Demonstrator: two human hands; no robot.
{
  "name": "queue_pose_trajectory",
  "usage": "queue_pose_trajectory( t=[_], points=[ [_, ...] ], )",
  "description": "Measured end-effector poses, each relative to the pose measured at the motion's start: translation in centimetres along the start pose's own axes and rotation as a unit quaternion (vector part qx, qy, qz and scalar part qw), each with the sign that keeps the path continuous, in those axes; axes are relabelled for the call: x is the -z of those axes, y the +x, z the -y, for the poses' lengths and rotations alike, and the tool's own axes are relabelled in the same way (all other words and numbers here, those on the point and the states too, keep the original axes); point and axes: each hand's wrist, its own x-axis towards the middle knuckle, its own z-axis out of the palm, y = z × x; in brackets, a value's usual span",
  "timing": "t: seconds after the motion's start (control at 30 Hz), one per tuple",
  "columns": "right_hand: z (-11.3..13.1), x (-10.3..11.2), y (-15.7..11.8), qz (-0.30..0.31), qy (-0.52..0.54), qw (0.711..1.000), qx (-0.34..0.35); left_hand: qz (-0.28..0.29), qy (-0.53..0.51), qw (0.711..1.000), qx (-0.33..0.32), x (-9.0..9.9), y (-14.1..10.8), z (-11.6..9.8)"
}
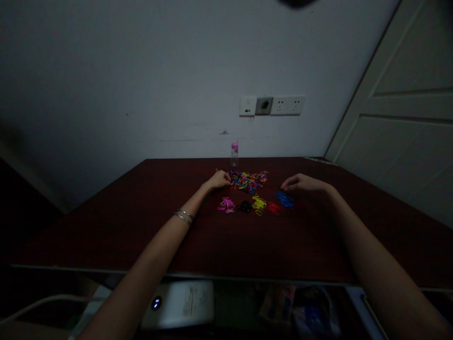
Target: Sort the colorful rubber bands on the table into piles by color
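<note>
A mixed heap of small colourful rubber bands [250, 180] lies toward the back of the dark red-brown table. My left hand [219, 179] touches its left edge, fingers curled together; what they hold, if anything, is too small to make out. Sorted piles form a row in front: pink bands [226, 204], black bands [245, 206], yellow bands [259, 203], red bands [273, 208] and blue bands [284, 199]. Just above and behind the blue pile is my right hand [296, 182], its fingertips drawn together and pointing down; anything between them is hidden.
Behind the heap, a small clear bottle with a pink top [234, 153] stands near the wall. Sockets and switches [272, 106] are on the wall. Under the table's front edge sit a white device with a lit display [180, 304] and some packets [278, 302]. A pale door [406, 108] stands right.
</note>
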Motion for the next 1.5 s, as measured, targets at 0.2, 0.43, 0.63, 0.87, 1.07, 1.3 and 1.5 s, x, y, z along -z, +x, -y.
queue_pose_trajectory(
  t=[0.2, 0.43, 0.63, 0.87, 1.07, 1.3, 1.5],
  points=[
    [-0.3, -0.2, 0.4, -0.045, -0.011, 0.999, 0.007, 0.028, -0.004, 1.0, -0.006, 0.0, 0.1, 0.1],
    [-0.1, -0.8, 0.5, -0.048, -0.009, 0.999, 0.0, 0.111, -0.024, 0.993, -0.02, 0.2, 0.2, 0.9],
    [-0.3, -1.1, 0.5, -0.058, 0.001, 0.998, -0.009, 0.104, -0.014, 0.994, -0.018, -0.2, 0.5, 1.3],
    [-0.9, -1.0, 0.8, -0.031, 0.015, 0.999, -0.012, 0.09, -0.022, 0.995, -0.025, -0.3, 0.7, 1.7],
    [-1.6, -1.0, 1.2, -0.027, 0.03, 0.999, -0.019, 0.058, -0.016, 0.998, -0.02, -0.5, 0.9, 2.0],
    [-1.3, -1.0, 1.2, -0.027, 0.014, 0.999, -0.02, 0.056, -0.007, 0.998, -0.017, -0.4, 0.4, 1.1],
    [-1.3, -1.0, 1.1, -0.023, 0.022, 0.999, -0.026, 0.065, -0.017, 0.998, -0.014, -0.3, 0.3, 1.0]
  ],
)
